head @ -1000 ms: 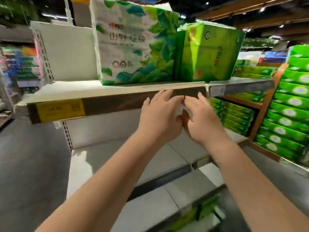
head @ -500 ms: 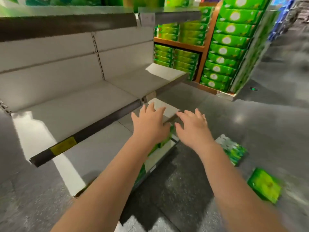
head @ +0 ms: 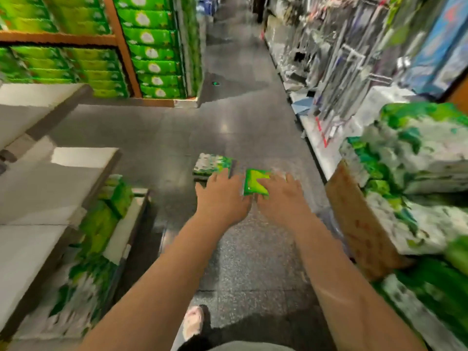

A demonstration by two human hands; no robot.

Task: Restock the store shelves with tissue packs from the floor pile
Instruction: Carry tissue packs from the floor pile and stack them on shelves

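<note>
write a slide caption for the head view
Both hands, left hand and right hand, reach down toward two green tissue packs on the grey aisle floor.

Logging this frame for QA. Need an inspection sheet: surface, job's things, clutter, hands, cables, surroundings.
Surface: grey speckled floor, glossy.
Job's things: bright green tissue pack and white-green tissue pack lying on the floor, apart.
Clutter: nothing seen.
Hands: left hand and right hand stretched out toward the packs, fingers straight; contact unclear, blurred.
Cables: nothing seen.
Surroundings: grey shelves on the left, partly stocked; cardboard box of packs on the right.
</note>
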